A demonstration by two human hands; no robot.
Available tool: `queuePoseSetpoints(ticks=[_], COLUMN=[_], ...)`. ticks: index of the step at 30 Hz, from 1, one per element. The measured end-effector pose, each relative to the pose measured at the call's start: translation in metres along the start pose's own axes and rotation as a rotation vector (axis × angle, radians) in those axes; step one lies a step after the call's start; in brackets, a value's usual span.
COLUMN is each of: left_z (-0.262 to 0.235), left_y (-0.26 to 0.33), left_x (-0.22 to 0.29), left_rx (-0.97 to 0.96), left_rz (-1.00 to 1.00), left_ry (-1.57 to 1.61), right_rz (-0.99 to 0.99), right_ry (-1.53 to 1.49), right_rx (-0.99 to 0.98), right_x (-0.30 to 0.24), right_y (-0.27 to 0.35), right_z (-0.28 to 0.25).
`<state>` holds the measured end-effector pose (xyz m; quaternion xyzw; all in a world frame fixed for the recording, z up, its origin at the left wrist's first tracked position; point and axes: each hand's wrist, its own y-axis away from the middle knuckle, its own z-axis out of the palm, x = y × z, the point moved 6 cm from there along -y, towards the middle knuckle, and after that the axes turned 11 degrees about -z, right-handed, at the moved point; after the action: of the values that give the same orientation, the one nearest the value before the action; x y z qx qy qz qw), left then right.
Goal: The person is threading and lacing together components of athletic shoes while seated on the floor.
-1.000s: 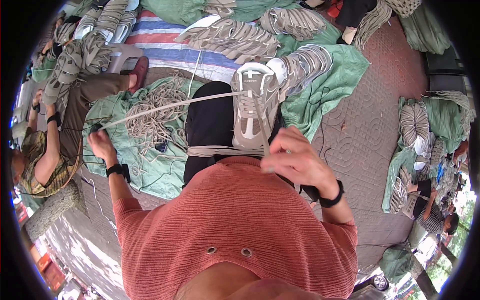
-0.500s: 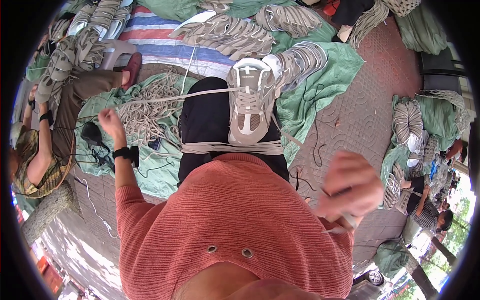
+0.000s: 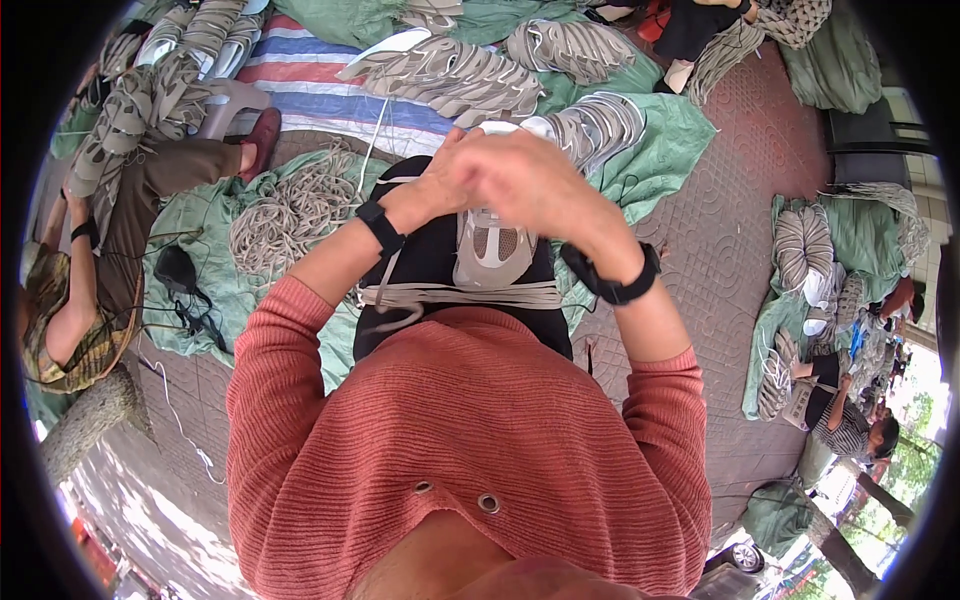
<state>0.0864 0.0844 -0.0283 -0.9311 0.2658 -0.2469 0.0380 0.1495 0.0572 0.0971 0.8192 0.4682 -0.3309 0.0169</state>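
Note:
A grey-beige sneaker [image 3: 493, 262] with a mesh toe rests on my dark-trousered lap, toe toward me. Both hands meet over its upper part and hide most of the lacing. My left hand [image 3: 447, 184] is closed at the left side of the shoe's opening. From beneath that wrist a loose beige shoelace [image 3: 388, 272] hangs down onto my thigh. Crossing over the shoe from the right, my right hand [image 3: 530, 178] is bent and slightly blurred, its fingers hidden against the left hand. A bundle of beige laces [image 3: 465, 296] lies across my lap below the toe.
A tangled lace pile [image 3: 290, 220] lies on a green sheet [image 3: 190, 240] at left. Rows of shoe uppers [image 3: 455, 80] lie ahead on a striped tarp [image 3: 300, 70]. A co-worker [image 3: 70, 310] sits at left, and more bundled uppers [image 3: 803, 245] stand at right.
My left hand has come in from the left, and my right hand from the lower right. Both are now together over the shoe, and the lace pulled out leftward has gone slack.

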Motion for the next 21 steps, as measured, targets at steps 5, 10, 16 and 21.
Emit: queuePoseSetpoints(ticks=[5,10,16,21], left_z=[-0.008,-0.01,0.001,-0.002], left_y=[0.001,0.005,-0.007,-0.016], left_x=[0.01,0.009,0.015,0.031], left_rx=[-0.139,-0.215,-0.224,-0.196], left_rz=[-0.112,-0.089,-0.031,0.175], left_ry=[0.064,0.11,0.021,-0.036], right_rz=[-0.009,-0.001,0.1,0.155], right_ry=[0.208,0.168,0.034,0.038], right_rx=[0.052,-0.055,0.109,0.053], right_x=[0.092,0.095,0.094,0.096], right_y=[0.052,0.075,0.102,0.101], right_z=[0.032,0.024,0.017,0.019])
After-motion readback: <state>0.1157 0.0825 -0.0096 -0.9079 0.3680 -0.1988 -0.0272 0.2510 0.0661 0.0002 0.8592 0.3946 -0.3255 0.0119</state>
